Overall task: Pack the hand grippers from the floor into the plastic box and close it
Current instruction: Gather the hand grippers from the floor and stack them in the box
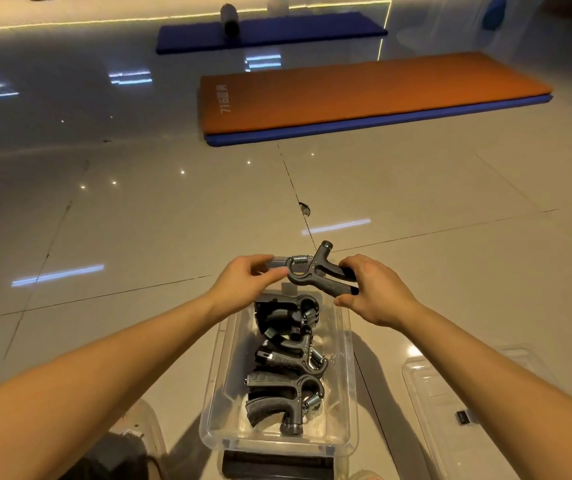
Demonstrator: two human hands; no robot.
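Over the plastic box [351,393], left hand [243,279] pinches the hand gripper [316,271]; right hand [371,294] clasps its handles.

Dim, warm indoor light; strip-light reflections glare on the glossy floor [139,220], soft shadows flank the plastic box [277,442], and the frame edges bow.

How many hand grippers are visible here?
4. One hand gripper is held between left hand and right hand above the plastic box's far end; three lie inside it: far, middle, near. Others may hide beneath.
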